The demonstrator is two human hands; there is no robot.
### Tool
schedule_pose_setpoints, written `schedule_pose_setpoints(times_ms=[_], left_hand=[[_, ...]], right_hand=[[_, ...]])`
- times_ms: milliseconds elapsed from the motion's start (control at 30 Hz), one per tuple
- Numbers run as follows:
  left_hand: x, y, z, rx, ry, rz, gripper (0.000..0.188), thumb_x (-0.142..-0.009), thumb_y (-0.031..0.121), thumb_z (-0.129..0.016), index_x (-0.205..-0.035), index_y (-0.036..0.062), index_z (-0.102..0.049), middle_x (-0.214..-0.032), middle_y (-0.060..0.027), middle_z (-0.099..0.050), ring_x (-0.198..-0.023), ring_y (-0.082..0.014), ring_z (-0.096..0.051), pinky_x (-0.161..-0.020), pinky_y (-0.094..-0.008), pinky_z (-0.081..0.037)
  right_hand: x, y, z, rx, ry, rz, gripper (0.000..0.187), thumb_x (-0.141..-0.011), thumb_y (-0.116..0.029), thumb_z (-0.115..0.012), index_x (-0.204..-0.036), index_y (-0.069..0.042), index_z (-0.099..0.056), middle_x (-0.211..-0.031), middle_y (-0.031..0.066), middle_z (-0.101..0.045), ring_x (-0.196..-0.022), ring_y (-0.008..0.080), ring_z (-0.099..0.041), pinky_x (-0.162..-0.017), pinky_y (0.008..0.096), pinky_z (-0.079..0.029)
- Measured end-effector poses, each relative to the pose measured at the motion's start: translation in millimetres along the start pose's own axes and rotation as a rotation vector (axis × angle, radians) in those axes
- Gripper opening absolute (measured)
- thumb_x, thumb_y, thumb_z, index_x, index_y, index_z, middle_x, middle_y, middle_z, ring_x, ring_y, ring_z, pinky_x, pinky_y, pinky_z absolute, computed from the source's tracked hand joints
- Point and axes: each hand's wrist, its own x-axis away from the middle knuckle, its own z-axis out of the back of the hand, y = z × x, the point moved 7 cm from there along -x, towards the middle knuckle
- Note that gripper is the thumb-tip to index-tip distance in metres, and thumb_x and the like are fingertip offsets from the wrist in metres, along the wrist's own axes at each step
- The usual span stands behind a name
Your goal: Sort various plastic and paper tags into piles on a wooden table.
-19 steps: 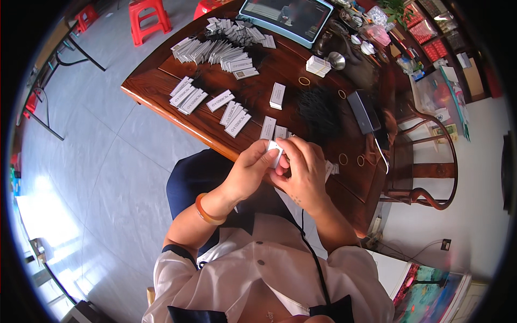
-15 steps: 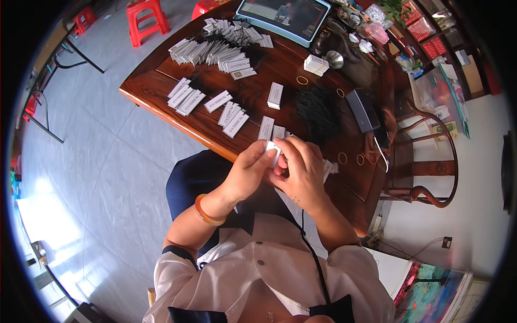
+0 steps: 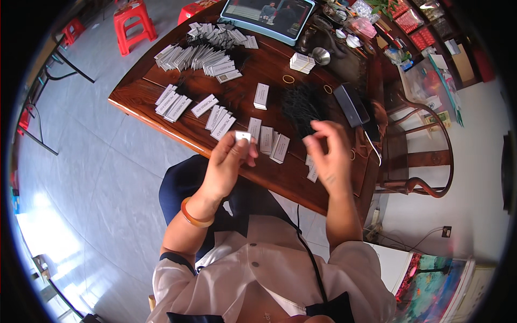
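Note:
My left hand [image 3: 229, 159] pinches a small white hang tag [image 3: 242, 135] near the table's front edge; a dark hole shows near the tag's upper end. To the right, my right hand [image 3: 331, 156] hovers beside a pile of black strings [image 3: 306, 105], its thumb and fingers apart and nothing visible in them. Between the hands lie loose tags [image 3: 266, 140] in short overlapping stacks. More tags [image 3: 312, 169] are partly hidden by my right wrist. Left of my left hand, printed tags [image 3: 219, 121] are fanned in small groups.
A large heap of tags with black strings [image 3: 202, 56] covers the table's far left. Behind stands a tablet [image 3: 269, 19]. A banded tag stack [image 3: 302, 63], a metal cup [image 3: 321, 55], rubber bands [image 3: 289, 79] and a dark box with a white cable [image 3: 351, 106] lie farther right.
My hands have come apart. The left keeps the tag and has moved left and up; the right has moved right toward the black strings, uncovering tags on the table.

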Motion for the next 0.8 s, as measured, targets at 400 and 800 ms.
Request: schedule_pose_setpoints(times_ms=[400,800], left_hand=[[0.0,9.2,2.4,-0.315,0.044,-0.144,0.018,-0.099,0.019,-0.053,-0.102,0.0012,-0.051,-0.083,-0.001,-0.055,-0.075,-0.0066,-0.05,-0.069,-0.0223,-0.043],[1.4,18.3,-5.8,-0.251,0.013,-0.217,0.03,-0.086,0.0,-0.069,-0.107,0.0006,-0.048,-0.108,-0.009,-0.062,-0.104,-0.0141,-0.058,-0.091,-0.0285,-0.048]], right_hand=[[-12.6,41.6,-22.7,0.437,-0.15,0.179,0.01,-0.073,-0.012,-0.073,-0.08,-0.01,-0.065,-0.085,0.0028,-0.059,-0.081,0.0248,-0.059,-0.073,0.0397,-0.043],[-1.7,-57.4,-3.2,0.265,-0.083,0.507,0.022,-0.066,-0.007,-0.075,-0.082,-0.012,-0.061,-0.086,-0.0004,-0.057,-0.077,0.0185,-0.058,-0.087,0.0399,-0.043]])
